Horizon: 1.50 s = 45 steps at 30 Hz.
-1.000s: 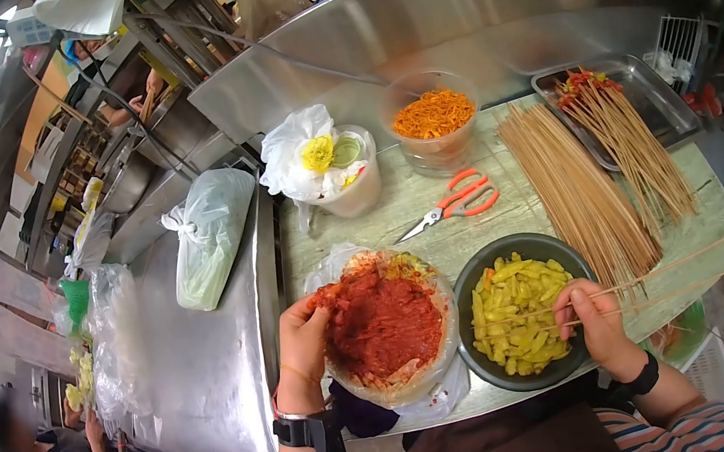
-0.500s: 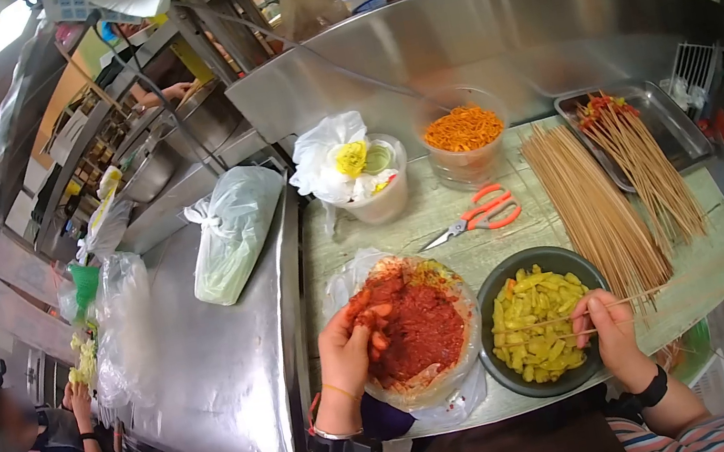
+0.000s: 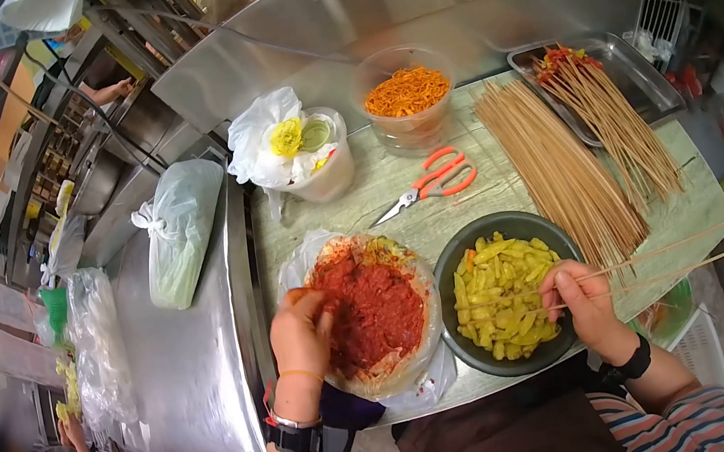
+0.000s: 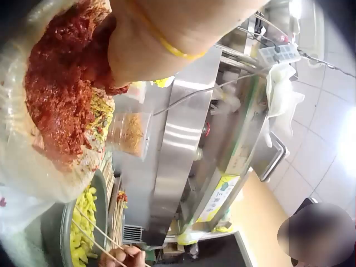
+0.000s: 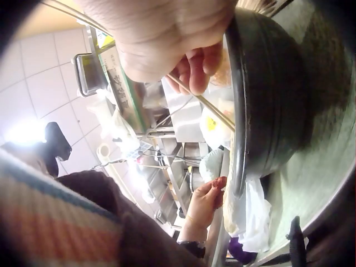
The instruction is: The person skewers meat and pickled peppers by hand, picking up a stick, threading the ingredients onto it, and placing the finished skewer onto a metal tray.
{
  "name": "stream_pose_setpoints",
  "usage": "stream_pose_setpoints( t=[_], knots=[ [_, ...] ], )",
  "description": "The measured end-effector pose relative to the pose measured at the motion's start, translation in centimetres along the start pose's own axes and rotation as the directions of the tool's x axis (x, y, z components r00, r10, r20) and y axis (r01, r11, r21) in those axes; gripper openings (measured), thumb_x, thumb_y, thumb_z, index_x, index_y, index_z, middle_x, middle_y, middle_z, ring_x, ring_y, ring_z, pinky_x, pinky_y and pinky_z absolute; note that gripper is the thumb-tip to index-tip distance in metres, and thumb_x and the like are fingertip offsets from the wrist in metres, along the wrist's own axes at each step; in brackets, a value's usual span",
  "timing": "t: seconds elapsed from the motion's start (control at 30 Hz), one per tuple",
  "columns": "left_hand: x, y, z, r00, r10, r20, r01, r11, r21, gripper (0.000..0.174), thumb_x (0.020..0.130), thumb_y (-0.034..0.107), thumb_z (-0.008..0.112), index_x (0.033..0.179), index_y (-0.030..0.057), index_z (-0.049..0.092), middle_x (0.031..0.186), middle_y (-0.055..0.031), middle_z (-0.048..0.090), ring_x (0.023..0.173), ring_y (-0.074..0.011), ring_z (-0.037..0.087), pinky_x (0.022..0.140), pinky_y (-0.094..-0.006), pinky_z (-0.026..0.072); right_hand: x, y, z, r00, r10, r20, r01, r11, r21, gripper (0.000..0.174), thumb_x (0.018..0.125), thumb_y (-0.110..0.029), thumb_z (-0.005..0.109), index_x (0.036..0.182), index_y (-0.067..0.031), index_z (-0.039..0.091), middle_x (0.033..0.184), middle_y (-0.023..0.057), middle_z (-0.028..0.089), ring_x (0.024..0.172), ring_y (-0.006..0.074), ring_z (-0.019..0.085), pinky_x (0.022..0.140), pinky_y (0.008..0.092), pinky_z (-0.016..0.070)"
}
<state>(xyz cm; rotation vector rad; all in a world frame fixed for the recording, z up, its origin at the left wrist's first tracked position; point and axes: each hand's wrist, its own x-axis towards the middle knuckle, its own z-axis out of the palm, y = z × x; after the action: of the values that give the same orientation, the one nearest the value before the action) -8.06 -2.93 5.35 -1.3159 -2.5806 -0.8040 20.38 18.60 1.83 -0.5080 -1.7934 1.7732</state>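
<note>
In the head view my left hand [image 3: 302,333] is at the left side of a red, paste-coated mass that looks like marinated meat [image 3: 373,316], in a bowl lined with a plastic bag [image 3: 434,334]. Its curled, red-smeared fingers pinch at the meat; the fingertips are partly hidden. My right hand [image 3: 584,303] grips two thin wooden skewers [image 3: 676,246] between thumb and fingers. Their front ends reach over a dark bowl [image 3: 461,349] of yellow-green, pepper-like pieces [image 3: 501,298]. In the right wrist view my left hand [image 5: 204,203] shows red fingertips.
Orange-handled scissors [image 3: 428,185] lie behind the bowls. Further back stand a tub of orange shreds [image 3: 408,102] and a tub with a white bag [image 3: 315,181]. Many bare skewers [image 3: 565,171] lie at right, beside a metal tray [image 3: 637,81] with loaded skewers. A tied bag [image 3: 184,233] rests on the left counter.
My left hand has shifted within the meat bowl, its red fingers turning inward and downward toward the meat. My right hand keeps the two skewers over the dark bowl. The head view has swung slightly.
</note>
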Motion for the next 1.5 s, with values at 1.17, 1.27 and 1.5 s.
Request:
stream_pose_setpoints(
  t=[1.17, 1.27, 1.5],
  knots=[
    [0.9, 0.7, -1.1, 0.85, -0.232, 0.472, 0.487, 0.007, -0.873, 0.018, 0.083, 0.0, 0.054, 0.099, -0.003, 0.06, 0.095, -0.0079, 0.065, 0.086, -0.015, 0.062, 0.078, -0.0271, 0.0488, -0.2, -0.5, 0.0, 1.0, 0.0, -0.023, 0.0, 1.0, 0.011, 0.025, 0.094, -0.016, 0.043, 0.083, 0.0013, 0.056, 0.069, 0.0057, 0.055, 0.054, 0.0078, 0.052, 0.05, 0.0201, 0.0439],
    [0.1, 1.0, -0.9, 0.859, -0.255, 0.444, 0.461, 0.01, -0.887, 0.019, 0.08, -0.002, 0.059, 0.099, -0.0024, 0.061, 0.094, -0.0076, 0.065, 0.085, -0.0146, 0.062, 0.078, -0.0268, 0.0489, -0.1, -0.3, 0.1, 1.0, 0.0, -0.024, 0.0, 1.0, 0.006, 0.025, 0.094, -0.016, 0.043, 0.082, 0.0012, 0.056, 0.069, 0.0058, 0.055, 0.054, 0.0078, 0.051, 0.05, 0.0201, 0.0438],
    [-1.0, 1.5, -1.0, 0.859, -0.329, 0.391, 0.438, 0.079, -0.896, 0.021, 0.08, -0.002, 0.061, 0.101, -0.0018, 0.061, 0.094, -0.0062, 0.065, 0.083, -0.0133, 0.061, 0.076, -0.0257, 0.0491, -0.3, -0.2, 0.3, 0.999, 0.014, -0.039, -0.013, 0.999, 0.037, 0.024, 0.094, -0.015, 0.043, 0.083, 0.0008, 0.055, 0.069, 0.0056, 0.055, 0.053, 0.0078, 0.051, 0.05, 0.02, 0.0433]
  ],
)
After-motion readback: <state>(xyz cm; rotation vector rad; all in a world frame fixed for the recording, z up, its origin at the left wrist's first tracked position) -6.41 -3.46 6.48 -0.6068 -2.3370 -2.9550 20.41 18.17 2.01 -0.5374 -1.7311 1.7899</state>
